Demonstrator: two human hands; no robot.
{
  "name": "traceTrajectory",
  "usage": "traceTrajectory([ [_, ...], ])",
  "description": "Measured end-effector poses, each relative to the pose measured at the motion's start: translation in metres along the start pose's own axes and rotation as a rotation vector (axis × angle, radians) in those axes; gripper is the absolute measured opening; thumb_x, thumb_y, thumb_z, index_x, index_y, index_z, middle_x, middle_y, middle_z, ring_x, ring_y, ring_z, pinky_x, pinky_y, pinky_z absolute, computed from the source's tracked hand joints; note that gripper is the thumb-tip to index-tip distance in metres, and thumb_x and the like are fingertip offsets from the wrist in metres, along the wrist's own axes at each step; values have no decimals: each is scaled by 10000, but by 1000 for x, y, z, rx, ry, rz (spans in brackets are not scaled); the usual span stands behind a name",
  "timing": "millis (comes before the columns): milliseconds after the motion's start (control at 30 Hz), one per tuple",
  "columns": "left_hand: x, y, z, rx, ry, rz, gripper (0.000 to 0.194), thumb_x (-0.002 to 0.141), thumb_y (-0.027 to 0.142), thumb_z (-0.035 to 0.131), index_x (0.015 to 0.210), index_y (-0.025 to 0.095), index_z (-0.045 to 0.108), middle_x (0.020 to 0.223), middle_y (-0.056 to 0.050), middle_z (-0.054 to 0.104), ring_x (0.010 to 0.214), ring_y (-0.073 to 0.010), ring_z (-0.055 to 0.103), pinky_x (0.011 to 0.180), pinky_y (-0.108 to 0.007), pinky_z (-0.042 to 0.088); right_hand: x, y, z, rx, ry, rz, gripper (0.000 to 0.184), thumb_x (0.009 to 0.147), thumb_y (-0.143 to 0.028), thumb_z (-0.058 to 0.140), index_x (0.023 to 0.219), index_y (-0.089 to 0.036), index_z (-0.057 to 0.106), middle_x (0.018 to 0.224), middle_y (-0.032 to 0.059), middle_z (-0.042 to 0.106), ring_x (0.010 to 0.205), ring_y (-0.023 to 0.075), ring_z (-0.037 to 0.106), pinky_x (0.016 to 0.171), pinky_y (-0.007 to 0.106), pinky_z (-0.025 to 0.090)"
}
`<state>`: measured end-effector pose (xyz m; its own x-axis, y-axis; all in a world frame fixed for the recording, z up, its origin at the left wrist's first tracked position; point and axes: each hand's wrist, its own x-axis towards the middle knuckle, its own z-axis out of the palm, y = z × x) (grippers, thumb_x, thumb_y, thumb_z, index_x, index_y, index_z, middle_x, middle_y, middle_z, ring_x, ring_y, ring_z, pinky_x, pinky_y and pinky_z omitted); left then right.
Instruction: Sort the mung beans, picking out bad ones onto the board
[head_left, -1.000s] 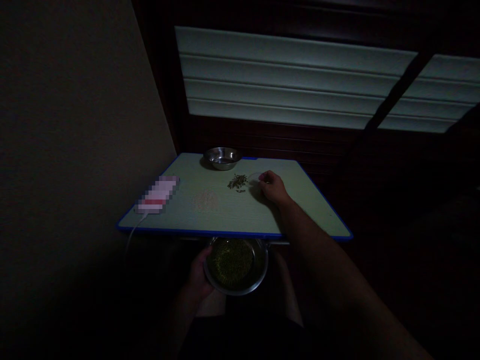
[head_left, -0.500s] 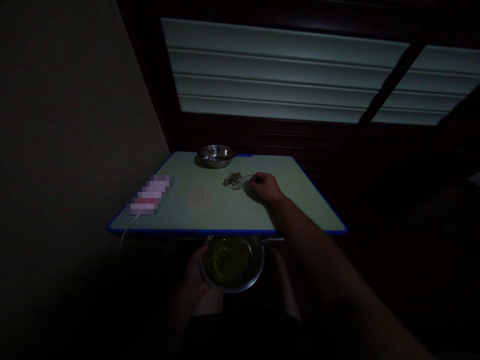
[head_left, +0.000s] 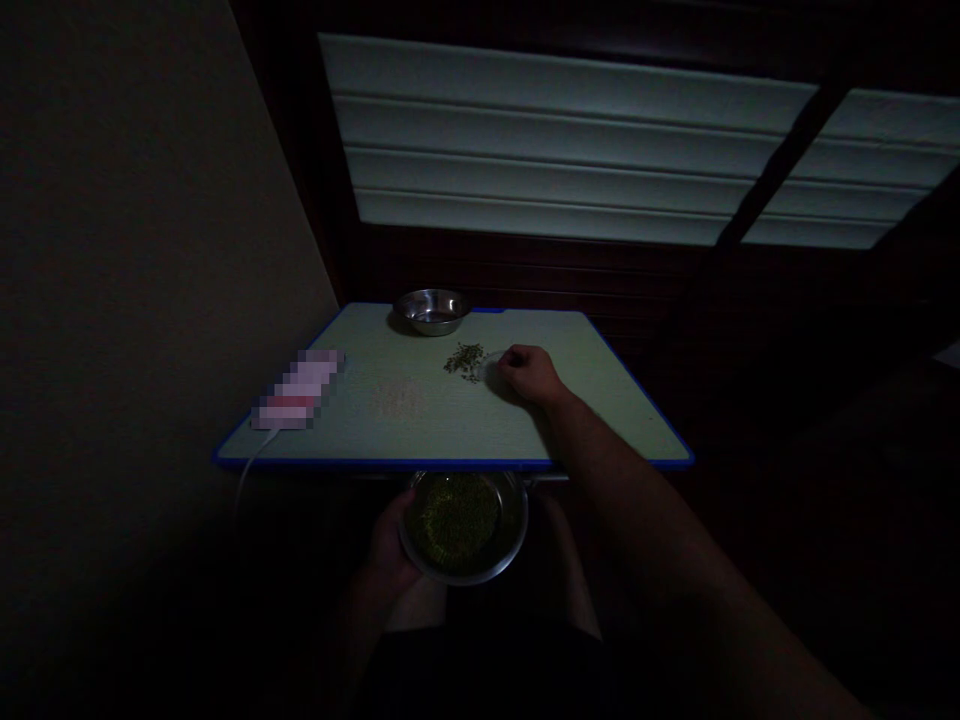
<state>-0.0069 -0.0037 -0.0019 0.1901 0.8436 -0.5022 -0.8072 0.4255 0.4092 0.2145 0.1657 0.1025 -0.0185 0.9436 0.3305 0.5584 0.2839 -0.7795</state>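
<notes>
My left hand (head_left: 394,540) grips the left side of a metal bowl (head_left: 512,550) below the table's front edge. Small green beans (head_left: 456,515), which look like mung beans, lie in that bowl. Over the table, my right hand (head_left: 531,373) is closed in a pinch on a clear piece with a curved edge (head_left: 490,366); the dim light hides its exact kind. The clear piece is right beside a loose pile of small dark green beans (head_left: 465,361) on the tabletop. Nearer to me and to the left is a patch of pale grains (head_left: 397,399).
A second metal bowl (head_left: 433,312) stands at the back left of the pale table (head_left: 600,430), which has a blue rim. A blurred-out phone-like thing (head_left: 300,390) lies at the left with a white cable (head_left: 251,462) hanging over the edge. A wall rises on the left.
The whole view has shifted a little, so everything sits farther left. My right hand with the clear piece has stayed close to the bean pile. My left hand still grips the bowl.
</notes>
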Motion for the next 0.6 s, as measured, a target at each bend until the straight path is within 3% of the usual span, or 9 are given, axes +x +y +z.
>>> traceTrajectory([
  [433,-4,0,5,-7,57,17,191,781,197,558,847,162,735,780,-74,769,806,-250,716,904,-415,499,-1,-1,0,50,-42,14,126,599,-286,557,630,-166,577,585,-14,542,563,116,460,566,252,368],
  [600,1,0,-2,-30,8,-9,287,786,208,545,1003,159,726,830,-86,772,867,-278,712,943,-453,472,-1,-1,0,84,-46,34,134,593,-295,560,623,-165,569,565,-23,524,543,105,438,542,240,358],
])
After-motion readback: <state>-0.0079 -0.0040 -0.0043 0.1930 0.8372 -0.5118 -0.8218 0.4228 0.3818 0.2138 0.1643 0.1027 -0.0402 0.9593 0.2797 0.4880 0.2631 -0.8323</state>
